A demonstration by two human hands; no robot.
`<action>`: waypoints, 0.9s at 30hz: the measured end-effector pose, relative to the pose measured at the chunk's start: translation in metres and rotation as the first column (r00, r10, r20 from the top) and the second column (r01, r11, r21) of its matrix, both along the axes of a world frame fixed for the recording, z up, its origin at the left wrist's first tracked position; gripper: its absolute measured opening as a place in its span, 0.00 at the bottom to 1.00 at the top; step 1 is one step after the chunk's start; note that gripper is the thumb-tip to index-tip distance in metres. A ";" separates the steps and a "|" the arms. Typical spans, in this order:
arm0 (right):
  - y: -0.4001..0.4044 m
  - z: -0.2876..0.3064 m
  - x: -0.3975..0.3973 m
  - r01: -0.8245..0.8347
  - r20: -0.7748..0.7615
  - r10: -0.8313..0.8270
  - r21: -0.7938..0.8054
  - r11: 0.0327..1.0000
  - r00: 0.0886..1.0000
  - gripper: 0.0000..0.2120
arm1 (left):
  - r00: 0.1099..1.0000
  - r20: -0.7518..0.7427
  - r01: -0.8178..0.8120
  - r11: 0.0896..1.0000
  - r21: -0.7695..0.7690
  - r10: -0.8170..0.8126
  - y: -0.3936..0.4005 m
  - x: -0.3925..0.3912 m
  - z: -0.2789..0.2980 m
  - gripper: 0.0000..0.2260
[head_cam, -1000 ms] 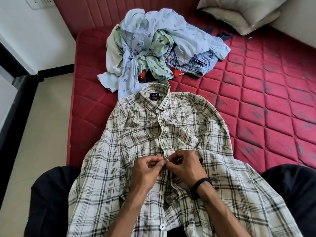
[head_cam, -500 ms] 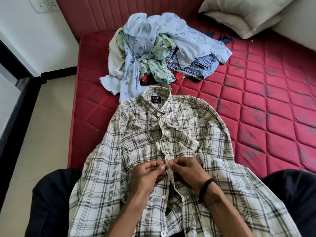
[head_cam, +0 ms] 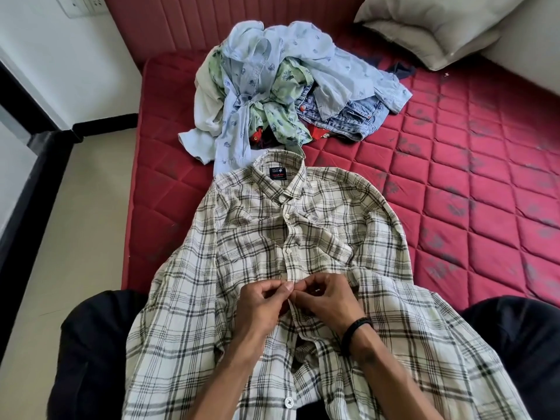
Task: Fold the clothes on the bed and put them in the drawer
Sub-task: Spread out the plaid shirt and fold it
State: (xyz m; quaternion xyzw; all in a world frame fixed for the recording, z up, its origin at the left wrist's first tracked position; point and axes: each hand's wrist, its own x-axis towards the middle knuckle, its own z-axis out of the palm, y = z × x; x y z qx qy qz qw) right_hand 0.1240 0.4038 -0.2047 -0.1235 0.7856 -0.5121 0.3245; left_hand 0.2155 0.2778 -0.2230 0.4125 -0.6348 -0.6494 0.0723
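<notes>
shirt point(head_cam: 272, 237) on bed point(head_cam: 454, 207), clothes pile point(head_cam: 281, 89) behind it

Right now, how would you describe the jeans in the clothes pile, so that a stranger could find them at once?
Start at the red quilted mattress and look toward its headboard end, where a pile of clothes lies beyond the plaid shirt. The jeans are at the pile's right side, partly under a pale blue shirt. They alone are faded blue denim with thick stitched seams.

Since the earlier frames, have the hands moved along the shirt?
No. Both hands pinch the shirt placket at the same spot, just below the third fastened button from the collar. Only the camera shifted.
</notes>
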 end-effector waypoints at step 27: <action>-0.057 0.036 -0.076 -0.006 0.009 0.006 -0.021 1.000 1.000 0.09 | 0.968 -0.245 -0.091 0.988 -0.125 0.058 -0.050 -0.083 0.008 0.16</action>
